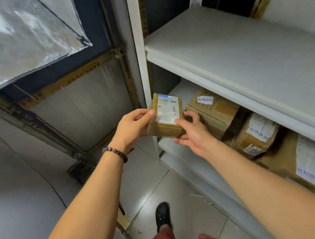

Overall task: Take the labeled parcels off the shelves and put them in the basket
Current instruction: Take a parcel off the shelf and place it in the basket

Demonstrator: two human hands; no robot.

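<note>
Small brown cardboard parcel with white label [166, 116] held in front of the grey metal shelf [223, 58], clear of its edge. Left hand [133, 129] and right hand [193, 133] closed on opposite sides. Best kept level, grip firm, then carried to the basket, not visible here.

Brown parcel [165, 118], white barcoded label [167, 109]
</note>
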